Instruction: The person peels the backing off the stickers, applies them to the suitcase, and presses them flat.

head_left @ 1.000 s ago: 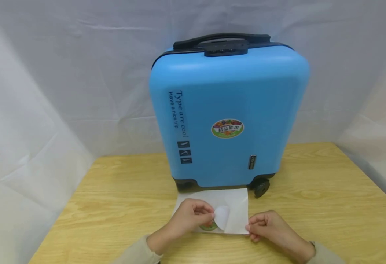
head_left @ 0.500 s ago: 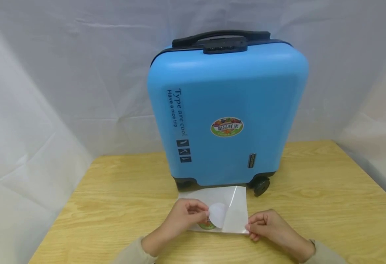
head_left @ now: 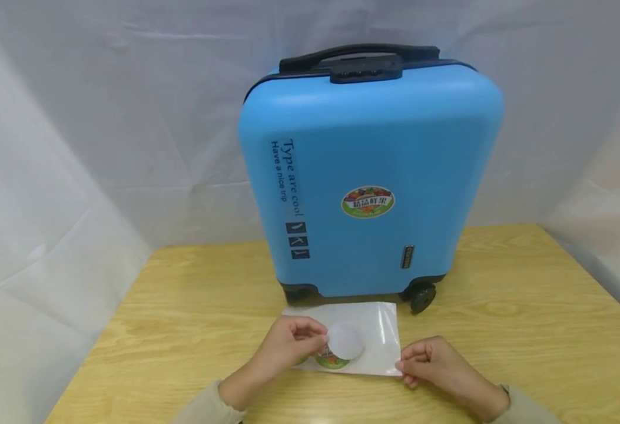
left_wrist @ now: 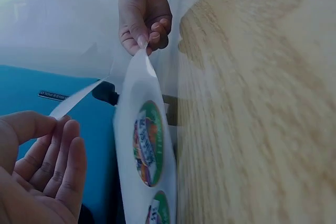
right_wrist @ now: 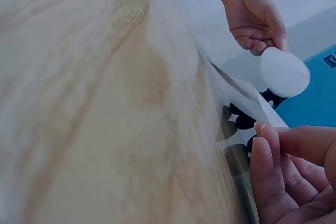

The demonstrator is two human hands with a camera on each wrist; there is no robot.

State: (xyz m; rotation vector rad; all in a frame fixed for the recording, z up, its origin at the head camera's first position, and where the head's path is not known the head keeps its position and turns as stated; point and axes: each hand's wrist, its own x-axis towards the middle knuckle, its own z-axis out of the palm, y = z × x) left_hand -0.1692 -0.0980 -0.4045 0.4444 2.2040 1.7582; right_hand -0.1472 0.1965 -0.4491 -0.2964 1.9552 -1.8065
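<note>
My left hand (head_left: 295, 344) pinches the edge of an oval sticker (head_left: 345, 341) between thumb and forefinger, its blank white back facing up. In the right wrist view this sticker (right_wrist: 286, 72) stands up over the sheet, apart from it. Beneath it lies a glossy white sticker sheet (head_left: 380, 356), whose near right corner my right hand (head_left: 430, 360) pinches. Printed fruit stickers (left_wrist: 148, 144) remain on the sheet, partly covered by the lifted one in the head view. The left wrist view shows the sheet's pinched corner raised and the held sticker (left_wrist: 79, 98) edge-on.
A blue suitcase (head_left: 336, 147) stands upright right behind the sheet, with an oval fruit sticker (head_left: 368, 202) on its front. A black wheel (head_left: 423, 299) shows at its lower right. The wooden table (head_left: 204, 318) has white cloth (head_left: 76, 147) around its back and sides.
My left hand has moved left, peeling the sticker back from the sheet so more of its white back shows. The right hand keeps its grip on the corner, almost still.
</note>
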